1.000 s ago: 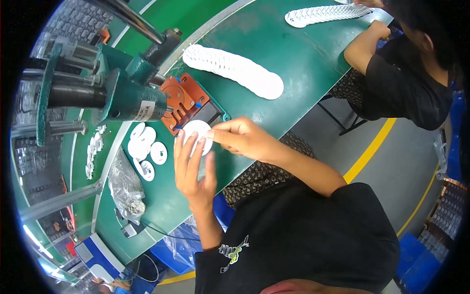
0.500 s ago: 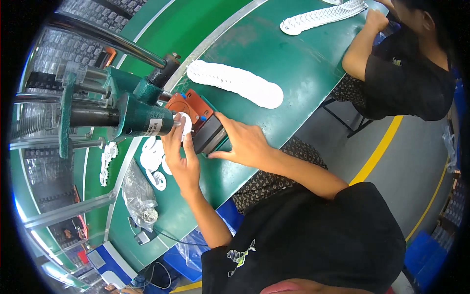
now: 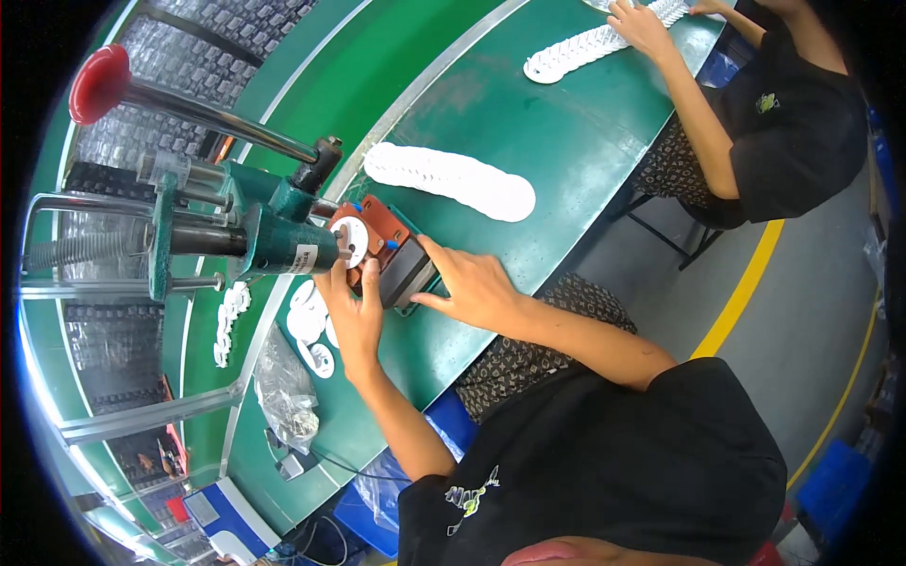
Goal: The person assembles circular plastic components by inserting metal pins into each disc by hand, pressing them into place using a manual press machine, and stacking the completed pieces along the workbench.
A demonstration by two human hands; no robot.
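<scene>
A round white plastic disc (image 3: pixel 359 233) lies on an orange fixture (image 3: pixel 385 219), under the tip of a green hand press (image 3: pixel 281 234). My left hand (image 3: pixel 354 319) is at the disc's near edge, thumb and forefinger apart and stretched upward; some of its fingertips are hidden behind the press tip. A dark block (image 3: pixel 404 271) forms the near side of the fixture. Against that block rests my right hand (image 3: pixel 481 288), with forefinger and thumb spread wide toward its two corners and nothing picked up.
A long overlapping row of white discs (image 3: pixel 453 179) lies beyond the fixture. Loose white parts (image 3: pixel 307 316) and a clear plastic bag (image 3: pixel 283 391) lie left of my left arm. The press lever ends in a red knob (image 3: pixel 99 85). A co-worker's hand (image 3: pixel 642 28) touches another row (image 3: pixel 576 55).
The disc, between my left fingers before, now lies flat on the fixture, and those fingers have drawn back to its near edge. The red lever knob has come into view. The co-worker's arm has moved.
</scene>
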